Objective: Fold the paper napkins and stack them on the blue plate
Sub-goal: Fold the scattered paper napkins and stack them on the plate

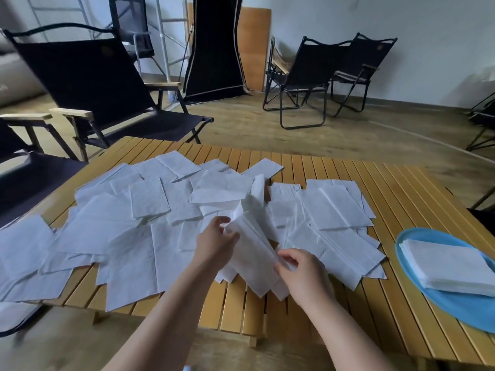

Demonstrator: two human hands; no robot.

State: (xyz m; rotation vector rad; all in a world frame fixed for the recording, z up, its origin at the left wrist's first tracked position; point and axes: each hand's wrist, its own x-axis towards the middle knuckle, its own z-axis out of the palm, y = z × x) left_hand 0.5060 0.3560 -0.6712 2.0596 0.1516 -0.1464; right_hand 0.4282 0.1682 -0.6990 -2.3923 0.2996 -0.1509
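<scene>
Several white paper napkins (pixel 128 231) lie spread over the slatted wooden table (pixel 401 210). Both hands hold one napkin (pixel 251 253) lifted above the pile near the table's front edge. My left hand (pixel 214 241) pinches its upper left edge. My right hand (pixel 300 269) pinches its lower right edge. At the right edge, a blue plate (pixel 460 303) carries a stack of folded napkins (pixel 450 266).
Black folding chairs stand around: one (pixel 101 87) behind the table on the left, two (pixel 321 76) by the far wall, another seat (pixel 34 178) at the left edge. A dark fabric panel (pixel 214 46) leans on the wall. Bare slats lie between pile and plate.
</scene>
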